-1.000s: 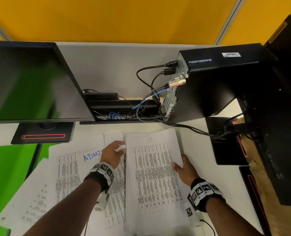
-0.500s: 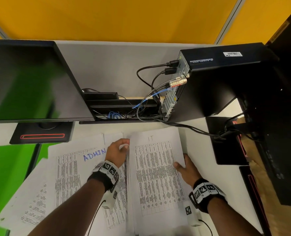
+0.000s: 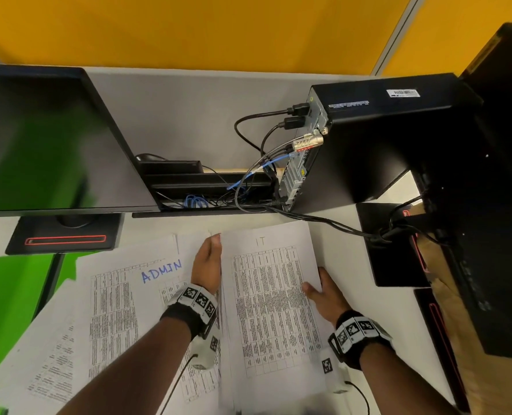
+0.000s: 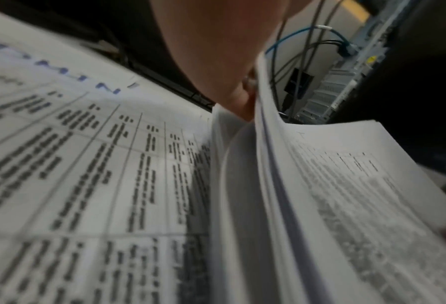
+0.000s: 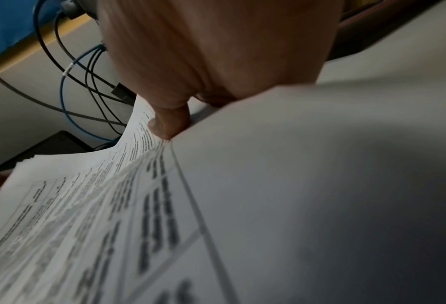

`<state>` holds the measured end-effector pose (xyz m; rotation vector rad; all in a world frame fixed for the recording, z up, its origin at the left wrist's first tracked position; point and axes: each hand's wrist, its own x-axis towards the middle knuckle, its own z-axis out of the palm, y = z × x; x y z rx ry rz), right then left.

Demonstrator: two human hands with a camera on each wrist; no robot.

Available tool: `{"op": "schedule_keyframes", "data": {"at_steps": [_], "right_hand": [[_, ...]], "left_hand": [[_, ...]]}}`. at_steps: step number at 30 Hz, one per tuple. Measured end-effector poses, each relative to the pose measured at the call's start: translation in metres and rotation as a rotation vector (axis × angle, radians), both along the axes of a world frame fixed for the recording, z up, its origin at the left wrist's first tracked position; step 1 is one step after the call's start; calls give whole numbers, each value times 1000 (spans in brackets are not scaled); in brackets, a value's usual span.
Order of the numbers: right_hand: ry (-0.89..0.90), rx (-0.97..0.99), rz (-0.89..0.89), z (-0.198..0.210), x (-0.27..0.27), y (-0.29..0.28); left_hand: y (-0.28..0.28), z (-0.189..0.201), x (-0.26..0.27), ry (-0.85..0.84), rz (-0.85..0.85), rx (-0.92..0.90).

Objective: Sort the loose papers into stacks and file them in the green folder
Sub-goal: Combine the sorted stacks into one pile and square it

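A thick stack of printed sheets marked "IT" is lifted off the desk between both hands. My left hand holds its left edge, fingers tucked under the sheets. My right hand grips the right edge, thumb pressed on the top sheet. To the left lie papers with "ADMIN" in blue on the top sheet, and more loose sheets spread further left. The green folder lies open under them at the desk's left side.
A black monitor stands at the back left on its base. A black computer case with many cables stands at the back right. Another monitor and its stand fill the right edge. White desk shows right of the stack.
My left hand moved from the papers beside the IT stack to its left edge. Both hands have raised the stack slightly and drawn it a little away from me.
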<state>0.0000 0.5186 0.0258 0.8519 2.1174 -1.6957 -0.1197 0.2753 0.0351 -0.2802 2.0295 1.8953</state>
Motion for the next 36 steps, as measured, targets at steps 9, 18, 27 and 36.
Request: {"op": "schedule_keyframes", "data": {"at_steps": [9,18,27,36], "right_hand": [[-7,5,34,1,-3,-1],[-85,47,177,5,-8,-1],[-34,168,190,6,-13,-9],[50,175,180,1,-19,-10]], "left_hand": [[6,-1,-2,110,-50,-64],[15,-15,-7,181,-104,-454],[16,-28,-24,216,-394,-655],[10,-15,-29,192,-470,-653]]}}
